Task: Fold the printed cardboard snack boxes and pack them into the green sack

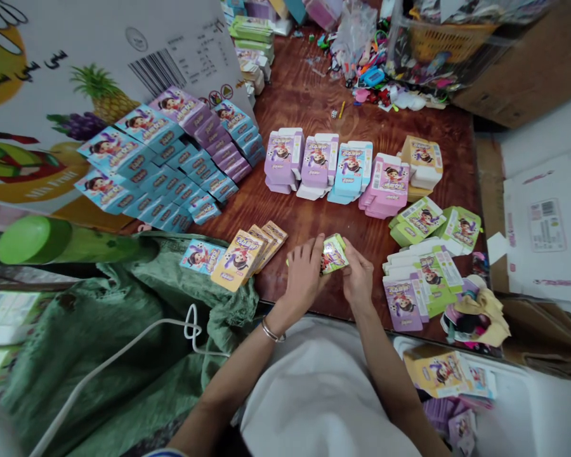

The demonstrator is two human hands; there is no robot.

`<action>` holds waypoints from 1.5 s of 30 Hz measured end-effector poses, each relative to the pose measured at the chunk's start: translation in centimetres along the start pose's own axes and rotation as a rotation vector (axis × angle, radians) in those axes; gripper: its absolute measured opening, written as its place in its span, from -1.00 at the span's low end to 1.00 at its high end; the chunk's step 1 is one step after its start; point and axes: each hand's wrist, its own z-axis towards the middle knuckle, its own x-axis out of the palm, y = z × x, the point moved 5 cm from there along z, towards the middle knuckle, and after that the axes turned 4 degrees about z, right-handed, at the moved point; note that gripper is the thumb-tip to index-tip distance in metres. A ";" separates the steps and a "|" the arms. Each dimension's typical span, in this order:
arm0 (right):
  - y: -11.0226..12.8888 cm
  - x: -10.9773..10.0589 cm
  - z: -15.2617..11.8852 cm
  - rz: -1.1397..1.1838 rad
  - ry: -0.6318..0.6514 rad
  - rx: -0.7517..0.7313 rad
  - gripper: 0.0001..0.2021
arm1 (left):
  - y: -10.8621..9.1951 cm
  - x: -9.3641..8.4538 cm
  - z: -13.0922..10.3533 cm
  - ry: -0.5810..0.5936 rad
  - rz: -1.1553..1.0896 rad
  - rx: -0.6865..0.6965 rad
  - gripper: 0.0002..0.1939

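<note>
Pinching green box [334, 254] between left hand [303, 271] and right hand [358, 274] over red-brown wooden table [309, 219]; fruit-printed carton [111, 54] left.

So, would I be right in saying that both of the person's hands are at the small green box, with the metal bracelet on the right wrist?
Not quite: the head view shows the metal bracelet on the left wrist. The left hand and right hand are indeed both at the small green box.

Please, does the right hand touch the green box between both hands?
Touching: in the head view, the right hand meets the green box at its right edge.
</note>
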 end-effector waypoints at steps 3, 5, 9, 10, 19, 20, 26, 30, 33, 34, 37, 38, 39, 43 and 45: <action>0.1 0.8 -1.2 -0.231 0.191 -0.214 -0.63 | 0.4 -0.3 -0.3 0.024 0.047 -0.011 -0.25; 0.6 1.4 -2.2 -0.390 0.253 -0.473 -0.66 | 0.7 -0.4 -0.8 0.046 0.080 -0.011 -0.24; 1.4 1.5 -3.9 -0.688 0.359 -0.848 -0.66 | 1.8 0.4 -2.7 0.061 0.174 0.028 -0.37; 1.7 0.7 -4.2 -0.799 0.367 -0.890 -0.66 | 2.3 0.8 -3.3 0.045 0.194 0.050 -0.44; 3.7 -16.8 -5.3 -1.648 -0.277 -0.469 -0.24 | 6.6 5.1 -5.6 0.073 0.149 0.068 -0.41; 3.6 -17.5 -5.2 -1.655 -0.306 -0.412 -0.22 | 6.0 5.0 -5.3 0.073 0.103 0.071 -0.39; 5.9 -16.7 -4.1 -1.186 -0.447 -0.326 -0.35 | -1.5 4.5 -2.9 0.312 -0.727 0.087 -0.27; 4.6 -13.4 -4.0 -0.552 -0.337 -0.142 -0.53 | -6.0 5.7 -1.9 0.587 -1.566 -0.136 -0.07; 2.9 -8.9 -4.2 -0.459 -0.168 -0.178 -0.57 | -7.4 5.9 -1.8 0.772 -1.922 -0.293 -0.18; 2.9 -7.4 -4.3 -0.544 -0.117 -0.275 -0.59 | -7.3 5.8 -1.7 0.795 -1.971 -0.362 -0.24; 3.7 -3.5 -4.6 -0.843 0.026 -0.634 -0.64 | -5.8 5.0 -1.7 0.762 -2.001 -0.517 -0.37; 4.0 -2.5 -4.6 -0.882 0.101 -0.707 -0.63 | -5.2 4.6 -1.7 0.751 -1.986 -0.521 -0.40; 4.3 -1.8 -4.5 -0.888 0.183 -0.749 -0.61 | -4.6 4.2 -1.8 0.748 -1.963 -0.507 -0.41; 5.9 -1.0 -3.5 -0.786 0.353 -0.759 -0.63 | -2.7 3.1 -2.2 0.767 -1.871 -0.487 -0.38; 6.3 -1.7 -3.0 -0.681 0.326 -0.695 -0.67 | -2.1 3.0 -2.5 0.775 -1.836 -0.524 -0.37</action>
